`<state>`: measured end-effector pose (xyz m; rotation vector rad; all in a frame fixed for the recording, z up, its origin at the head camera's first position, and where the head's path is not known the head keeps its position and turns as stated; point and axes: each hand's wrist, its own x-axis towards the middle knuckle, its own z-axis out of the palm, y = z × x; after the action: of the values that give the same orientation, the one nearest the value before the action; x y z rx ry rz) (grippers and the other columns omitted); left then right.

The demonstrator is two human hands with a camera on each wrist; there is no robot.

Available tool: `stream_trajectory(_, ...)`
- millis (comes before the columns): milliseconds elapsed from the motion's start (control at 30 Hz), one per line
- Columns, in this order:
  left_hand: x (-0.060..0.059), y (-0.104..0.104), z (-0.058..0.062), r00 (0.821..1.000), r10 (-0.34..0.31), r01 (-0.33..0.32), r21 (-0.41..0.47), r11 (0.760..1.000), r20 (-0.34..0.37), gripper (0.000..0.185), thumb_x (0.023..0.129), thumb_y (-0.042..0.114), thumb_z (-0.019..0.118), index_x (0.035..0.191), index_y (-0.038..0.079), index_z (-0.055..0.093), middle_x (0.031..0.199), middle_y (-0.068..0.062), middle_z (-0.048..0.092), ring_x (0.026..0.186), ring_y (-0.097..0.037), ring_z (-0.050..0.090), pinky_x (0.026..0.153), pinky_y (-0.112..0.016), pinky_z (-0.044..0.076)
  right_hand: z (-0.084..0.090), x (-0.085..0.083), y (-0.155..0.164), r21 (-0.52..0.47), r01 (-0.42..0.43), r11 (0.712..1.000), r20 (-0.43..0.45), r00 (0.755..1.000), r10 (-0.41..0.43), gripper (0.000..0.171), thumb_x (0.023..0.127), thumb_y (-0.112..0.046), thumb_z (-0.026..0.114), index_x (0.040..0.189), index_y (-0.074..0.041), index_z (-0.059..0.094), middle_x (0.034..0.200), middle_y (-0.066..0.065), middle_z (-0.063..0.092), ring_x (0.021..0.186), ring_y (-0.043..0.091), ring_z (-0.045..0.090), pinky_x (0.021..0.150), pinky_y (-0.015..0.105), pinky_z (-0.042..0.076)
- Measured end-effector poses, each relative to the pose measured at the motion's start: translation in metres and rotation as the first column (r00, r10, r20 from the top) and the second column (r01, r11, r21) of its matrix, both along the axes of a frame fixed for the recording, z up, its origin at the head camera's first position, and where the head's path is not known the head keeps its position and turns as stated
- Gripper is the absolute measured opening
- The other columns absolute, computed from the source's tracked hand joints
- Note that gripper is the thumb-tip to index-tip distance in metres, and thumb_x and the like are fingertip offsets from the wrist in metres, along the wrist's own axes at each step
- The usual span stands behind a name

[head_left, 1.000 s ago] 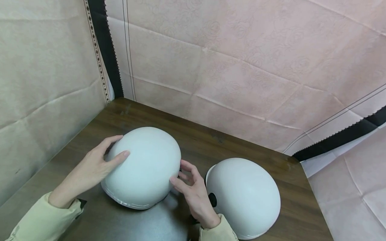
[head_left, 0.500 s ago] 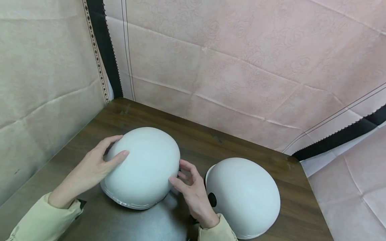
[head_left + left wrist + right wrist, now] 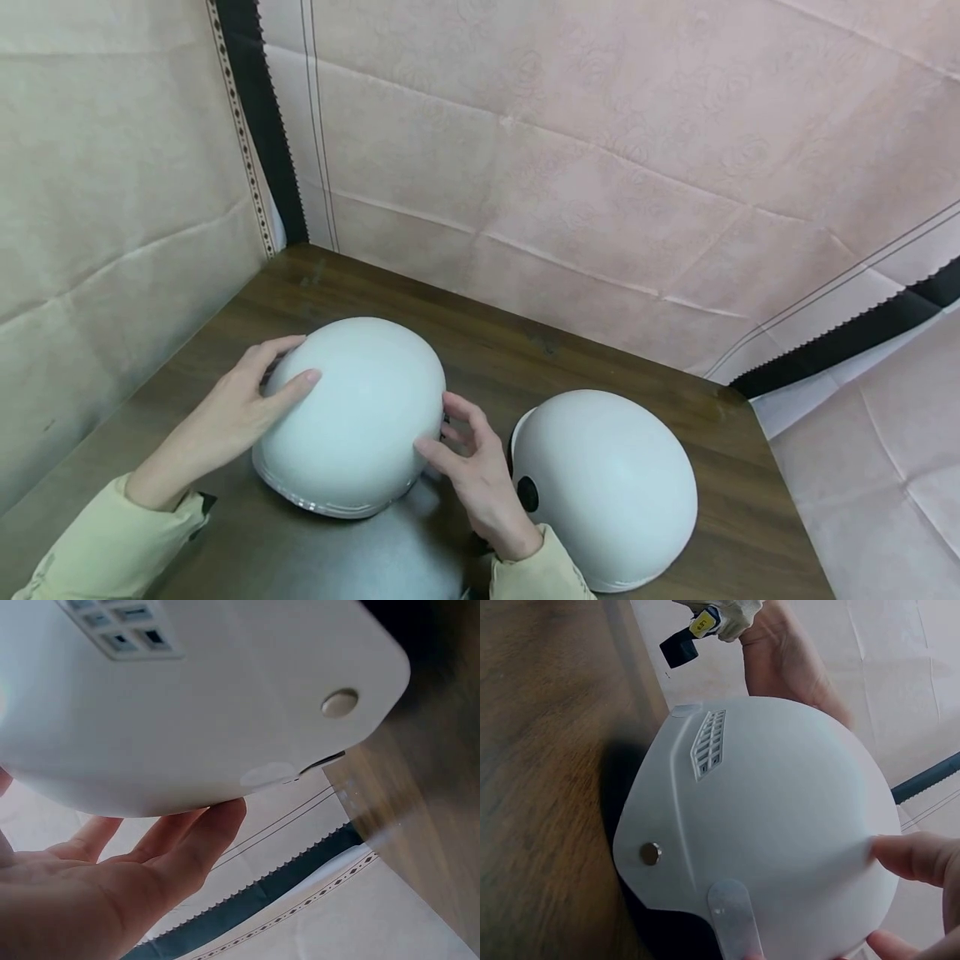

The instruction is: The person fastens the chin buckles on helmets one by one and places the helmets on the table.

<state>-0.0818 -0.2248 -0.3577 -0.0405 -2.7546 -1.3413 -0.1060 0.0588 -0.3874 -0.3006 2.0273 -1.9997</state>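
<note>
I have the vented white helmet [image 3: 356, 417] at the bench's [image 3: 487, 358] left, between both hands. My left grip [image 3: 236, 412] spans wide over its left side; my right grip [image 3: 480, 479] holds its right side, narrower, with thumb and fingertips. I can't tell whether its rim touches the wood. A second white helmet [image 3: 611, 492] crowds my right sleeve [image 3: 536, 573], which overlaps it in the head view. Creased cloth [image 3: 570, 183] hangs along the far edge.
</note>
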Motion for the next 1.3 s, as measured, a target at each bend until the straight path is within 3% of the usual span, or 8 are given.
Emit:
stream_trajectory(833, -0.0040, -0.0007, -0.0054, 1.000, -0.003, 0.003, 0.010, 1.000, 0.004, 0.067, 0.095, 0.051, 0.046, 0.146, 0.012, 0.028, 0.142, -0.022, 0.028, 0.123, -0.044, 0.035, 0.086, -0.067, 0.036, -0.0009, -0.0006, -0.0023, 0.053, 0.022, 0.998, -0.030, 0.999, -0.021, 0.056, 0.081, -0.020, 0.075, 0.131, -0.025, 0.050, 0.137, -0.003, 0.040, 0.121, 0.026, 0.042, 0.088, 0.044, 0.045)
stream_trajectory(1033, -0.0044, -0.0011, -0.0068, 1.000, -0.005, 0.004, 0.017, 1.000, 0.018, 0.069, 0.095, 0.052, 0.044, 0.147, 0.010, 0.026, 0.140, -0.024, 0.027, 0.122, -0.046, 0.035, 0.085, -0.067, 0.036, -0.0001, -0.0027, 0.0008, 0.113, 0.016, 0.993, -0.045, 0.999, -0.011, 0.055, 0.082, -0.026, 0.074, 0.131, -0.025, 0.050, 0.137, -0.003, 0.040, 0.120, 0.025, 0.044, 0.088, 0.043, 0.045)
stream_trajectory(1300, -0.0032, -0.0007, -0.0073, 1.000, 0.019, -0.020, 0.025, 0.999, 0.019, 0.070, 0.095, 0.053, 0.044, 0.147, 0.010, 0.026, 0.136, -0.024, 0.023, 0.121, -0.046, 0.031, 0.082, -0.069, 0.035, 0.0008, -0.0028, 0.0010, 0.182, 0.016, 0.983, -0.065, 0.998, -0.005, 0.053, 0.082, -0.031, 0.074, 0.130, -0.028, 0.050, 0.122, 0.005, 0.048, 0.112, 0.024, 0.047, 0.084, 0.038, 0.046)
